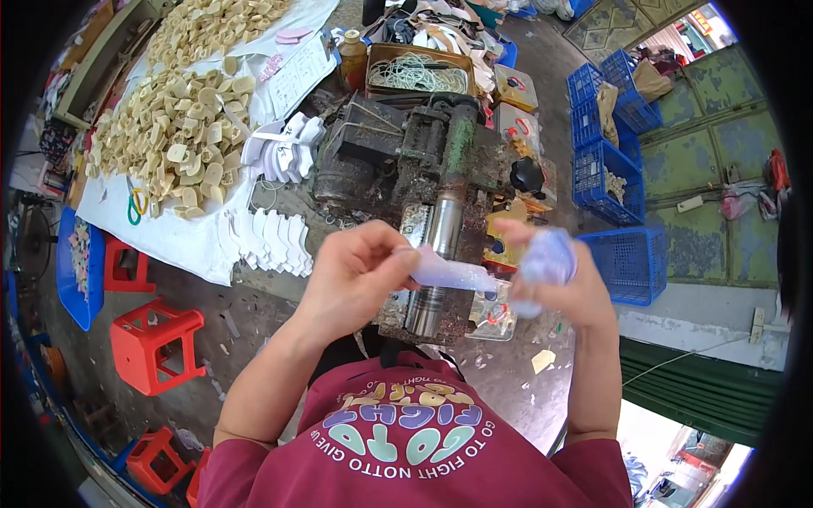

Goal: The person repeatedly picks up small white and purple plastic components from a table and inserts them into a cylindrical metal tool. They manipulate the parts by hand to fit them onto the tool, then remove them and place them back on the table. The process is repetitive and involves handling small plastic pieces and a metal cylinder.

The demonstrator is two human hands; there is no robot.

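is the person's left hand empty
No, the left hand pinches one end of a shiny lilac strip above the machine's bare metal cylinder.

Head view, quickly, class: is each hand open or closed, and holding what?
Left hand: closed, pinching a lilac strip.
Right hand: curled around a lilac bundle; blurred.
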